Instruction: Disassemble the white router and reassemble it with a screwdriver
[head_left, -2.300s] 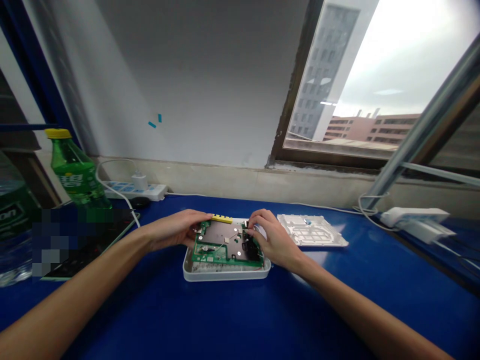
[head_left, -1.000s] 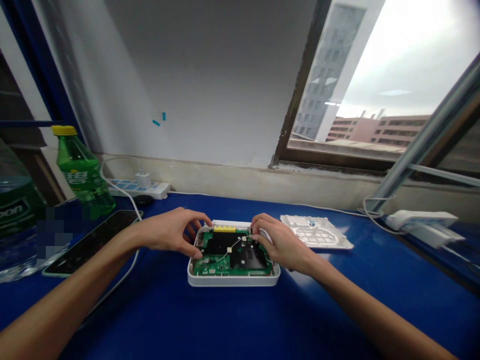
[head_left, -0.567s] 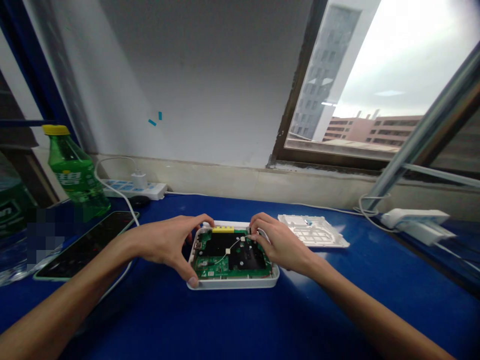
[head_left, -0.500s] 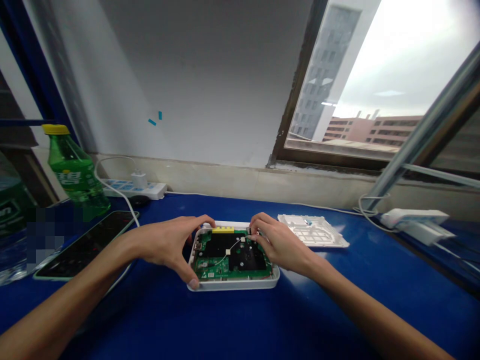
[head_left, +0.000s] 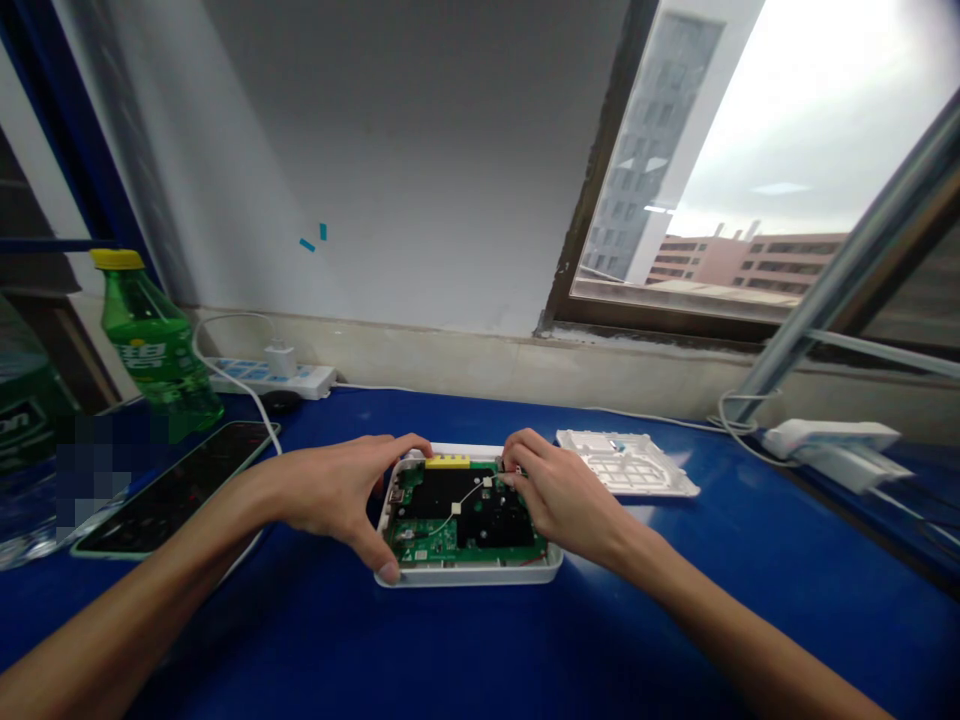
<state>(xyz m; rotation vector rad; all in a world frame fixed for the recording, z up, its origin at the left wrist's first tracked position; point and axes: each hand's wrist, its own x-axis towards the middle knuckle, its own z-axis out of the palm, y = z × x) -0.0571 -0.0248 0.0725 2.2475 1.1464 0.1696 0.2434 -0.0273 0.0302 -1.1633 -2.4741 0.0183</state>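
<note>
We brace white rectangular plastic shell (head_left: pixel 480 577), left hand (head_left: pixel 330 492) spread | right hand (head_left: pixel 562 495) at flat green circuit board (head_left: pixel 444 542), far right, pinch unclear | needs steady shell

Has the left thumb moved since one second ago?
Yes, toward the person: the left thumb is now farther from the wall, at the near left corner of the casing.

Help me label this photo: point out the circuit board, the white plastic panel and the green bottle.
Circuit board (head_left: pixel 444 541): head view, green area toward its near edge.
White plastic panel (head_left: pixel 636 468): head view, middle of its ribbed face.
Green bottle (head_left: pixel 156 352): head view, label on its side.
</note>
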